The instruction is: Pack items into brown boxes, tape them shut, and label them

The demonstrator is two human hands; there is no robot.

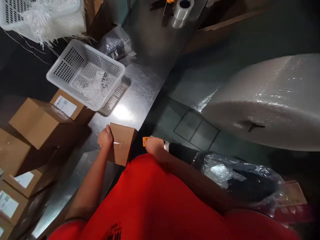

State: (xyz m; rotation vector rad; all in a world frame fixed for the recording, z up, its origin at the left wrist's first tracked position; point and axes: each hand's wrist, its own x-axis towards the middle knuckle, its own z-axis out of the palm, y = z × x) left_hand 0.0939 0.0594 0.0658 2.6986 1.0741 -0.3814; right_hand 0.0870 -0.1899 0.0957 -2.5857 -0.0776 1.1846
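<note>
A small brown cardboard box [123, 140] lies at the near edge of the metal table, with a shiny strip across its top. My left hand [105, 137] grips the box's left side, thumb along the upper corner. Off the table edge, just right of the box and apart from it, my right hand [155, 146] is closed around a tape dispenser [145, 141]. Its orange front shows left of the fingers and part of a pale roll on the other side; the fist hides most of it.
A white plastic basket [85, 78] with pale shreds stands on the metal table [140, 83]. Labelled cartons [37, 123] are stacked at left. A clear tape roll [183, 10] sits at the far end. A large bubble wrap roll [270, 100] fills the right side.
</note>
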